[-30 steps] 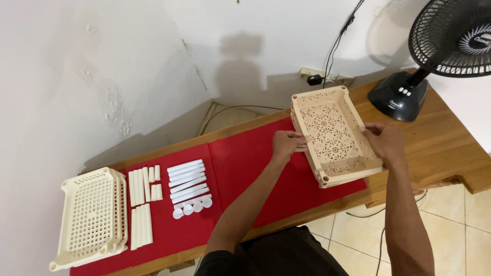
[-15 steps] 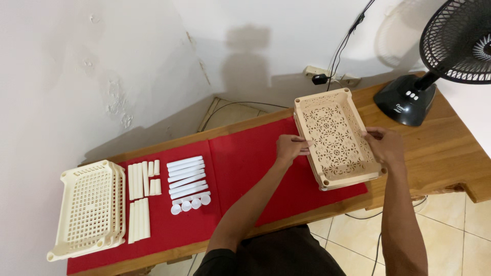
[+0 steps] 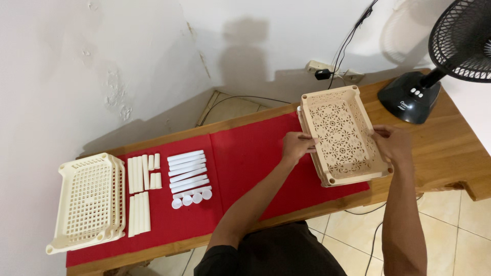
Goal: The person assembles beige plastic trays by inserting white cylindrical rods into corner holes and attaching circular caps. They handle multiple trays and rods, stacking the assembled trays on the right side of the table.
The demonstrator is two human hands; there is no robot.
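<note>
both hands on the stack of beige lattice trays (image 3: 341,135) at the right end of the red mat (image 3: 245,158), close to the desk's (image 3: 450,148) front edge. left hand (image 3: 296,145) has its grip pinched on the rim of the top tray's left long side, fingers curled over the edge. right hand (image 3: 394,144) does the same on the right long side, grip closed on the rim. top tray sits nested in the ones below it, slightly skewed, open side up. whether it's lifted clear of the stack or resting on it: can't tell.

left end of the desk: second stack of cream grid trays (image 3: 89,202), hanging partly over the mat's left edge. just right of them on the mat: rows of short white tubes (image 3: 140,194), then a fan of longer white tubes (image 3: 186,171), then a row of small round white caps (image 3: 192,199) on the side toward the front edge. all well apart from the hands.

back right corner of the desk: black fan (image 3: 429,76), base on bare wood, just beyond the lattice trays. wall socket with cables (image 3: 332,74) behind the back edge.
</note>
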